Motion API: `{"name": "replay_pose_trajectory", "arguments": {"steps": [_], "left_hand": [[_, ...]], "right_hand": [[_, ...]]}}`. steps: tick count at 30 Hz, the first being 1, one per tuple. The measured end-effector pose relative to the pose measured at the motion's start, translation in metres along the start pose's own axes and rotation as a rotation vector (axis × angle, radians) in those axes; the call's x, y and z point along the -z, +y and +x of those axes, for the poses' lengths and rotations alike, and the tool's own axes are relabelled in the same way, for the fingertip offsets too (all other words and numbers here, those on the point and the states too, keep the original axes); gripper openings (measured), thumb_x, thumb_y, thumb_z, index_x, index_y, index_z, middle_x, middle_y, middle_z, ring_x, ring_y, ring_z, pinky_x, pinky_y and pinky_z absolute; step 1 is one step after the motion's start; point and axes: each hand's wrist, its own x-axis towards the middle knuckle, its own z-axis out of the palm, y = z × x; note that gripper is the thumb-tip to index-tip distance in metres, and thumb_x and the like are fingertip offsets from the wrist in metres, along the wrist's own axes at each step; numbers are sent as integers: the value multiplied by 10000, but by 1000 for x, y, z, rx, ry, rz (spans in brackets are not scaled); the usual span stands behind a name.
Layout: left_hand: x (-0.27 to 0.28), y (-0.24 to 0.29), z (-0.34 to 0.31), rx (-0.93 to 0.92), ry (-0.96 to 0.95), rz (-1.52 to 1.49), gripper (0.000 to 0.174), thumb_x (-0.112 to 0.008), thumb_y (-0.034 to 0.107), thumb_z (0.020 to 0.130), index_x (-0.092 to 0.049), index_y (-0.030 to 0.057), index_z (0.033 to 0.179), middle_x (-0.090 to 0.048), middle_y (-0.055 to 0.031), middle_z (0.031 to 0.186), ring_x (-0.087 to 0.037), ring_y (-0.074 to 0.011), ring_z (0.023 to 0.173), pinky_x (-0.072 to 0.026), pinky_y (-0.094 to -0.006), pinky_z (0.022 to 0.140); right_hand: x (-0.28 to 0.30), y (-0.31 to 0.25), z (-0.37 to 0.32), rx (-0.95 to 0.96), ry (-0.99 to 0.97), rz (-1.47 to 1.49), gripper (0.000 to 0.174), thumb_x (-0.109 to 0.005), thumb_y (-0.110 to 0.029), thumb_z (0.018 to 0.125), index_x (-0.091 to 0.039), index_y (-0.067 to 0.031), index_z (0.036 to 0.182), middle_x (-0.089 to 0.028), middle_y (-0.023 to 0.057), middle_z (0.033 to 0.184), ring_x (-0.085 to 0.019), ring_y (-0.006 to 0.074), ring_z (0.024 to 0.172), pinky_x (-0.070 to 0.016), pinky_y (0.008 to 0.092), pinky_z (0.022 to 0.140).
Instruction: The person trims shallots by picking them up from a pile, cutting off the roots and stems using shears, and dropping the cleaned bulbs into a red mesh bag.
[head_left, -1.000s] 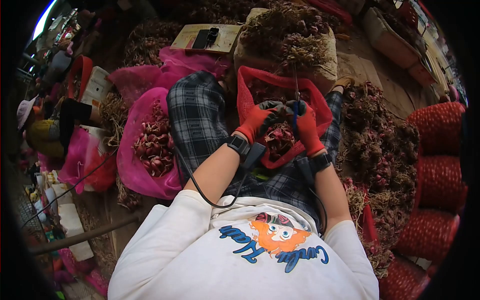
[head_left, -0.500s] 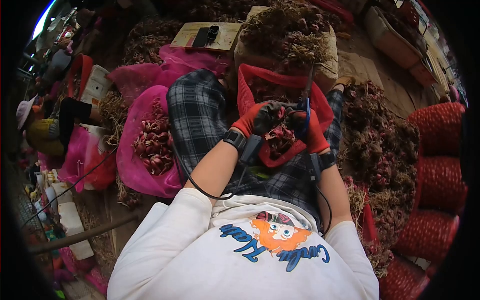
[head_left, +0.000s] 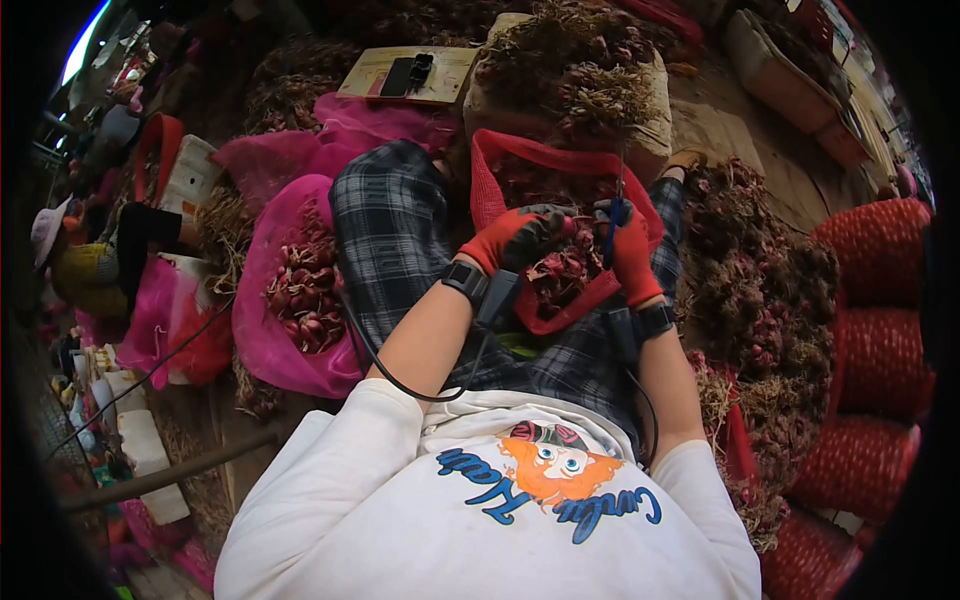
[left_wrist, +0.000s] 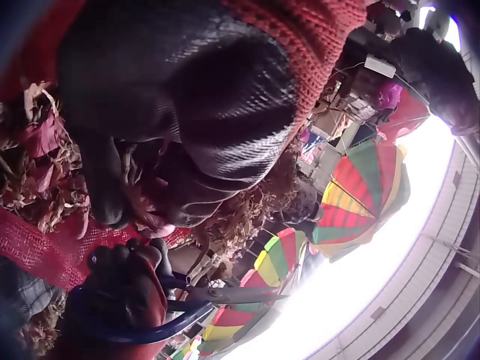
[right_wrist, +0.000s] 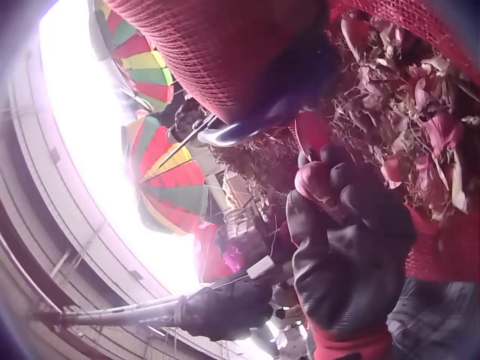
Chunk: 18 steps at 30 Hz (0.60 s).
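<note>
The left hand point(head_left: 515, 238), in a red and dark glove, pinched one shallot point(right_wrist: 313, 182) between its bent fingers, over the red mesh bag point(head_left: 575, 314). The right hand point(head_left: 630, 255), gloved also, had its fingers curled round blue-handled scissors point(left_wrist: 187, 322), which pointed away from the body. Loose shallots point(head_left: 560, 275) lay inside the bag.

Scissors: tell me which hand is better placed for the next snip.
Right, most likely: the right hand holds the scissors, while the left hand pinches a small onion.
</note>
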Motion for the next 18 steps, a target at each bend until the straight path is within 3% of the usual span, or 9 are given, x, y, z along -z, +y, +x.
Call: {"name": "replay_pose_trajectory", "arguments": {"steps": [4,7,9,12,13,15,18], "left_hand": [[-16,14,-7,35,17,-168,312,-489,262,955,-558,43,1166,-605,-8,1022,-565,-96,861,-473,-243,755],[-14,14,-5,20,31,-42,332,-499,249,951,-532,32,1200,-603,-21,1055,-567,-100,929,-470,-241,814],[-20,21,-9,-59,29,-116,340,-487,232,954,-511,22,1220,-590,-25,1096,-560,-103,979,-469,-246,845],[-5,10,-4,-106,-15,-314,379,-490,208,950,-444,29,1280,-554,-26,1148,-561,-111,1014,-471,-233,863],[-1,6,-2,-106,-36,-397,402,-495,200,947,-416,35,1306,-539,-25,1164,-563,-114,1020,-472,-225,864],[3,0,1,-56,-71,-356,412,-496,185,943,-403,33,1314,-534,-31,1165,-561,-122,1020,-467,-228,874],[3,-3,12,-66,-182,-74,421,-485,169,941,-384,40,1329,-524,-45,1172,-559,-133,1014,-466,-242,888]], "right_hand": [[-2,8,-2,23,61,-114,164,-576,-27,793,-579,6,954,-650,68,848,-620,170,780,-472,280,685],[-2,15,-3,25,95,-228,174,-585,-39,793,-581,9,959,-657,80,873,-625,178,797,-477,288,699],[1,23,-1,11,115,-360,199,-600,-53,789,-587,12,977,-662,75,898,-628,170,830,-483,283,724],[5,24,-2,-152,-61,176,264,-634,-80,771,-590,21,1012,-661,58,922,-629,159,863,-493,278,752],[4,14,-4,-94,-92,237,280,-641,-81,767,-589,23,1021,-659,53,929,-630,156,867,-495,276,756],[1,-6,-9,21,-144,361,311,-654,-83,758,-587,29,1040,-655,42,945,-631,151,876,-499,272,765],[1,-13,-6,-150,-324,485,326,-670,-87,736,-587,23,1032,-653,59,938,-633,157,848,-503,288,743]]}}
